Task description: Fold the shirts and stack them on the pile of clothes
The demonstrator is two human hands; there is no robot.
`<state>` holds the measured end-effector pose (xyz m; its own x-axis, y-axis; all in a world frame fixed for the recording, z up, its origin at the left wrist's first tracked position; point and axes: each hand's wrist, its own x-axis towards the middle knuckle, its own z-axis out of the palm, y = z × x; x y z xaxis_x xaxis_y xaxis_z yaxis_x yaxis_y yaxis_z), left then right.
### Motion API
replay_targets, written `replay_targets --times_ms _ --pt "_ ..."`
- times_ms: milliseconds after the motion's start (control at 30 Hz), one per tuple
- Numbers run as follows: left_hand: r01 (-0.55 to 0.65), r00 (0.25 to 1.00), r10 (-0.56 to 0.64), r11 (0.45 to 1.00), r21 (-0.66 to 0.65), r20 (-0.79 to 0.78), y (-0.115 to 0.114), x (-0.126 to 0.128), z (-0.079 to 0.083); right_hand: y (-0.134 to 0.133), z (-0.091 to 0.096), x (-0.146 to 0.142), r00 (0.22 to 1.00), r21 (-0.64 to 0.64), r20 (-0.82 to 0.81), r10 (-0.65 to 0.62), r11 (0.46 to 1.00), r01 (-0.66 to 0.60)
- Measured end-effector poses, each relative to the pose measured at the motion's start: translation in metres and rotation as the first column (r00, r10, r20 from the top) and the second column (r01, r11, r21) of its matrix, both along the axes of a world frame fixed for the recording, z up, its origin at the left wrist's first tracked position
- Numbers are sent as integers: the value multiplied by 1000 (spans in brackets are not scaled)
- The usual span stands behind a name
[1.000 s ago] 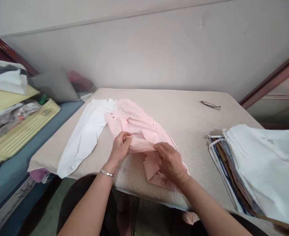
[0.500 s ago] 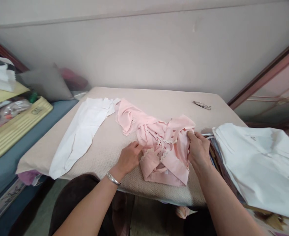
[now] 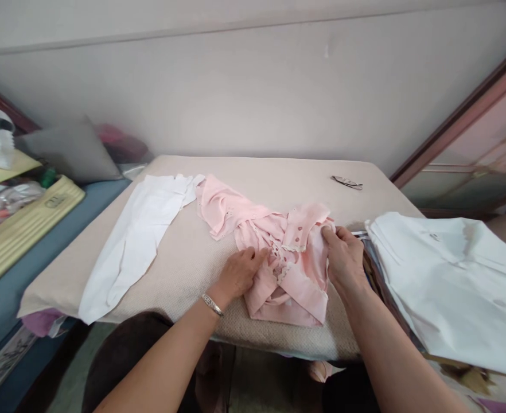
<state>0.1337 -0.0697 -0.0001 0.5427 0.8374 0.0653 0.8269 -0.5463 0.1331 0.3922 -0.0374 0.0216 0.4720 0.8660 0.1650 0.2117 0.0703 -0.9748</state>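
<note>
A pink garment (image 3: 304, 301) with scalloped lace edging and eyelet holes lies partly folded on the cloth-covered table (image 3: 201, 275). My left hand (image 3: 241, 274) rests at its left side, fingers and thumb closed on the fabric near the lace. At the opposite edge, my right hand (image 3: 344, 255) pinches the pink cloth between thumb and fingers. A ruffled pink part (image 3: 222, 203) stretches up and left. Its end meets a white cloth piece (image 3: 135, 229) lying flat along the table's left side.
Eyeglasses (image 3: 346, 182) lie at the back right of the table. A folded white garment (image 3: 451, 275) tops a stack on the right. To the left, a yellow ribbed case (image 3: 29, 235) stands on a blue surface (image 3: 102, 195). A pale wall (image 3: 236, 97) rises behind.
My left hand has moved right, from the garment's left edge further onto its fabric. My right hand keeps its pinch on the right edge. The whole view has shifted slightly.
</note>
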Motion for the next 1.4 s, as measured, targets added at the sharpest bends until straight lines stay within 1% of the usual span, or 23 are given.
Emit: replay_targets --times_ms 133,267,333,433,500,600,700,800,867,933,967,1000,1033,1067,1100,1133,1167,1200,1233,1300,1333,1367,1400 --pt "-66 997 70 994 -88 32 1 -2 4 0 2 -4 999 -26 -47 5 1000 -7" --pt "-39 998 45 993 -112 54 1 -3 4 0 2 -5 998 -38 -67 4 999 -6" --pt "-48 995 58 992 -116 85 1 -3 2 0 1 -5 998 -57 -67 -13 998 9" --pt "-102 975 125 986 -131 182 2 -2 1 1 2 -5 999 -72 -42 -27 997 24" --pt "-115 946 150 984 -135 287 3 -2 5 1 5 -3 999 -75 -17 -44 996 43" --pt "-115 885 147 988 -98 442 4 -5 15 1 10 2 992 -92 10 -129 987 129" --pt "-157 865 169 985 -64 473 6 -11 25 1 16 8 985 -78 -25 -172 982 169" --pt "-214 879 207 976 -33 429 5 -15 35 0 21 10 994 -66 -23 -111 992 109" --pt "-214 884 205 977 -27 420 2 -15 41 -3 25 4 992 -52 105 -74 995 80" --pt "-174 877 183 983 -62 443 -3 -11 46 -9 28 -11 969 -23 245 -23 999 29" --pt "-141 868 171 985 -99 465 -6 -8 47 -14 30 -21 960 -17 278 35 999 -32" --pt "-100 855 163 983 -151 493 -9 -5 48 -19 32 -32 950 -25 283 130 991 -129" --pt "-52 836 159 976 -213 525 -11 -1 48 -25 34 -43 929 -44 266 257 966 -255" --pt "-7 810 167 961 -275 562 -13 3 46 -30 36 -53 887 -64 237 396 918 -392" --pt "32 782 184 942 -334 595 -14 5 44 -36 39 -62 823 -77 208 529 847 -526" --pt "56 751 216 920 -387 624 -14 7 40 -41 41 -67 750 -81 185 636 770 -633" --pt "56 709 270 899 -434 652 -13 8 37 -45 43 -71 696 -74 173 697 713 -697" --pt "39 652 342 876 -481 677 -12 8 34 -48 45 -72 687 -53 176 705 703 -709" --pt "11 576 424 851 -525 699 -10 7 32 -52 46 -72 725 -22 191 662 741 -671" --pt "-16 391 568 791 -611 724 -6 4 30 -62 46 -73 829 41 232 509 846 -531" --pt "-7 304 612 768 -641 730 -4 2 31 -69 44 -76 840 51 257 478 861 -506" --pt "14 242 638 751 -660 731 -3 0 32 -78 41 -82 814 36 281 509 841 -539" --pt "37 205 654 739 -673 729 -2 -1 33 -87 35 -90 747 -11 291 598 783 -622"
